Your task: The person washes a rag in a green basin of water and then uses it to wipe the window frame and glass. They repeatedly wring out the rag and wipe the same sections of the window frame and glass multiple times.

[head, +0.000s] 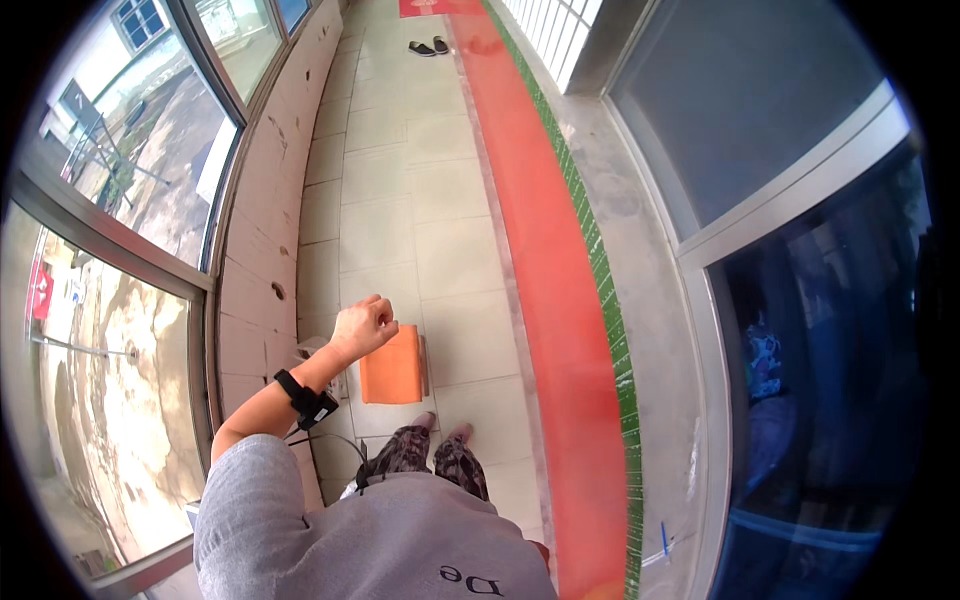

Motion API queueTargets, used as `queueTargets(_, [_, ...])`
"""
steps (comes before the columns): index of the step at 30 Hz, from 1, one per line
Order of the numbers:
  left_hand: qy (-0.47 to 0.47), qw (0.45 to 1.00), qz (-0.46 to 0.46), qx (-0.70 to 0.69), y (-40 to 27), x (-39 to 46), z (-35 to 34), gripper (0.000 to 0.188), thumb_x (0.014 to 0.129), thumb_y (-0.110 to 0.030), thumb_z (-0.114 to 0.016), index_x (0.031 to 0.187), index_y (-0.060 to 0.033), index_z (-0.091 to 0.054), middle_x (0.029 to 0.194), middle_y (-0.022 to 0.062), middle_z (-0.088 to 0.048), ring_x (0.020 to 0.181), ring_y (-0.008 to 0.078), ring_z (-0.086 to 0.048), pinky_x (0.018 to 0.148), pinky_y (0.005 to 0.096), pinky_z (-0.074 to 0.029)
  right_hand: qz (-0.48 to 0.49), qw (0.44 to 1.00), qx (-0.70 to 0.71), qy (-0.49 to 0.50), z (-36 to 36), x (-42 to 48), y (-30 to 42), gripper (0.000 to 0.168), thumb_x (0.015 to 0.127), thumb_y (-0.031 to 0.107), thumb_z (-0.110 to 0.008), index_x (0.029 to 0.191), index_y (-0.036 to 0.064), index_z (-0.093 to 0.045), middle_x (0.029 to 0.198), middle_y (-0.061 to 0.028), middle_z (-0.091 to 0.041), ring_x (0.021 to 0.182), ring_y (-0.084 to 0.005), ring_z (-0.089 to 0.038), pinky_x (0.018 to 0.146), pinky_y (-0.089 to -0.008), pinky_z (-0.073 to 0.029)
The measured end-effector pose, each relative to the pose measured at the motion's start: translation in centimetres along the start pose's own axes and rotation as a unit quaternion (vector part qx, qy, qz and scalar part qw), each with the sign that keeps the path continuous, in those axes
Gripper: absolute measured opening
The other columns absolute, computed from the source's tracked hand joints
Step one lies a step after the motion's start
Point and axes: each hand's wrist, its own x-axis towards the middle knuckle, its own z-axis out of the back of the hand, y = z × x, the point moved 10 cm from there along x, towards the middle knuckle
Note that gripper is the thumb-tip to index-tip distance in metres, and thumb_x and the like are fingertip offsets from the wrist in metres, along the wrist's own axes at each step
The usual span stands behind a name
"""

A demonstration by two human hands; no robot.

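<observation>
My left hand [365, 327] is raised in front of me with its fingers curled in, and nothing shows between them. Below it in the picture is an orange rectangular piece [394, 369] with a flat, smooth face, perhaps a seat top. The hand and wrist overlap its upper left corner, and I cannot tell whether they touch it. A thin greyish edge shows along its right side. Around my left wrist is a black strap with a small black device [307, 400], from which a cable runs to my waist. My right hand is out of view.
A pale tiled floor [450, 255] runs ahead, with a red strip [540, 300] and a green border [611, 322] on the right. Dark shoes [429, 48] lie far ahead. Windows over a low white wall [259, 225] line the left; a dark glass pane [817, 352] is at right.
</observation>
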Motion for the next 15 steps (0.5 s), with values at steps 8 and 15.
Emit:
queueTargets(8, [0.058,0.989,0.131,0.024,7.4,0.7,-6.9,0.015,0.072,-0.023,-0.055,0.068,-0.008,-0.054,0.076,0.006,-0.057,0.07,0.0286,-0.057,0.062,0.0384,-0.046,0.025,0.997,-0.01,0.07,-3.6,2.7,7.3,0.031,0.086,0.023,-0.053,0.112,0.007,-0.052,0.093,-0.0104,-0.062,0.075,-0.0219,-0.063,0.06,-0.0312,-0.049])
queueTargets(15, [0.067,0.955,0.279,0.078,19.9,3.0,-5.6,0.017,0.068,-0.025,-0.057,0.07,-0.0082,-0.055,0.076,0.0074,-0.058,0.071,0.0289,-0.057,0.063,0.0389,-0.045,0.109,0.987,-0.113,0.032,-10.3,-1.8,33.5,0.032,0.088,0.025,-0.051,0.115,0.008,-0.052,0.097,-0.0076,-0.063,0.071,-0.0149,-0.063,0.055,-0.0263,-0.046])
